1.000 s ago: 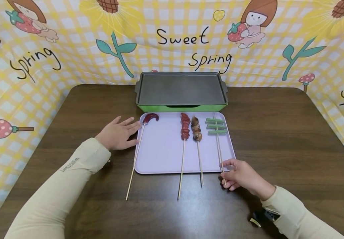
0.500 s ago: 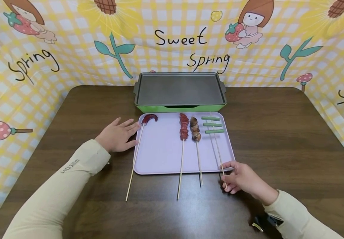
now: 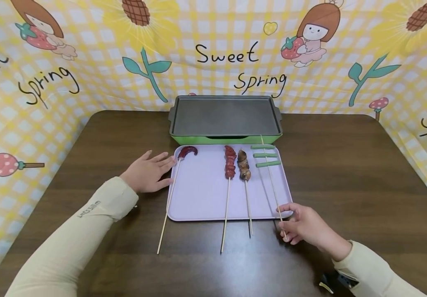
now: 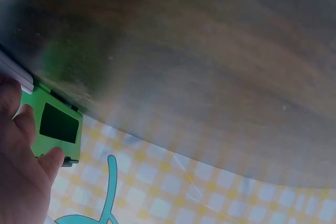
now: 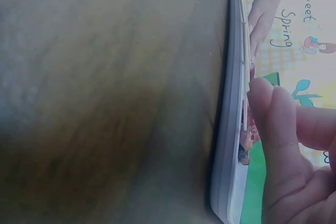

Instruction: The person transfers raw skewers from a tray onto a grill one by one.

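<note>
My right hand [image 3: 306, 225] pinches the lower end of a thin wooden skewer, which carries several green bean pieces [image 3: 267, 156]. This skewer slants over the right side of the lilac tray [image 3: 202, 198], with a shadow apart from its stick, and its tip overlaps the grill's front in the head view. Thumb and forefinger meet in the right wrist view. My left hand [image 3: 150, 173] lies with straight, spread fingers at the tray's left edge, beside a skewer with a dark red curled tentacle [image 3: 188, 152]. In the left wrist view its fingers [image 4: 23, 124] reach the tray's edge.
A red meat skewer [image 3: 230, 161] and a brown mushroom-like skewer [image 3: 244, 166] lie mid-tray, sticks overhanging the front. Behind the tray stands a green grill with a dark flat plate [image 3: 225, 117]. A patterned cloth [image 3: 220, 24] hangs behind the brown table [image 3: 347, 165].
My right hand has lifted the green bean skewer off the tray, drawing its stick end slightly right and nearer. Its shadow has separated from it. The left hand has stayed at the tray's edge.
</note>
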A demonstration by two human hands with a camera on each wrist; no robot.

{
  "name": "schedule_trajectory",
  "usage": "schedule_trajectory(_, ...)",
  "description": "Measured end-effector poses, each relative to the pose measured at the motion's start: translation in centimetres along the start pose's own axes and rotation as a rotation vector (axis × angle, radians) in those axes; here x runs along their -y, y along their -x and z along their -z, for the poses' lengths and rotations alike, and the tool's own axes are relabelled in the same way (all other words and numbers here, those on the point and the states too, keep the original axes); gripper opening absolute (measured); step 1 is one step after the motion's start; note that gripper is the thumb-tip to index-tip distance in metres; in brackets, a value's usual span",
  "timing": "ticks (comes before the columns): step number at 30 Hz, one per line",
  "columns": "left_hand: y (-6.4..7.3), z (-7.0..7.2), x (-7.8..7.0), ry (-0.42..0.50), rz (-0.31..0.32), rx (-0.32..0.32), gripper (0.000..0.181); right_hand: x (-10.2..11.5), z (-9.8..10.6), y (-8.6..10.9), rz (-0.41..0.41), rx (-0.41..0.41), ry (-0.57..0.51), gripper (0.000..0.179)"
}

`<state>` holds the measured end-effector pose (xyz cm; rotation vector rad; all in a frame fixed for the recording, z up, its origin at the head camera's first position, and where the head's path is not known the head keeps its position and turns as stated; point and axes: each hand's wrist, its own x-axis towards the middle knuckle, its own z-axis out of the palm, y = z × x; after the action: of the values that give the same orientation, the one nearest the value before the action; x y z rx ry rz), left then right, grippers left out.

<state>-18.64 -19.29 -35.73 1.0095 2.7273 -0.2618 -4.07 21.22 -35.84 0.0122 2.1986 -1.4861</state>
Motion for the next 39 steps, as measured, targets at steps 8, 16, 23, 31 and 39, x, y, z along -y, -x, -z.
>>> schedule_trajectory(8, -0.1, -0.1, 0.1, -0.012, -0.003, -0.010, 0.064, 0.7, 0.8, -0.4, 0.041, -0.011, 0.004, 0.040)
schedule_trajectory(16, 0.0, 0.0, 0.3, 0.000, -0.003, -0.005, 0.064, 1.1, 1.1, -2.1, 0.032, -0.061, 0.023, 0.040)
schedule_trajectory(23, 0.0, 0.1, 0.1, 0.009, -0.001, 0.001, 0.063, 1.3, 0.8, -2.8, 0.053, -0.108, 0.025, 0.043)
schedule_trajectory(31, 0.0, -0.1, 0.2, 0.007, -0.006, 0.003, 0.064, 1.9, 0.7, -3.8, 0.038, -0.155, 0.017, 0.044)
schedule_trajectory(39, 0.0, -0.2, 0.0, 0.014, -0.010, 0.002, 0.064, 2.5, 0.9, -4.6, 0.057, -0.186, 0.055, 0.042)
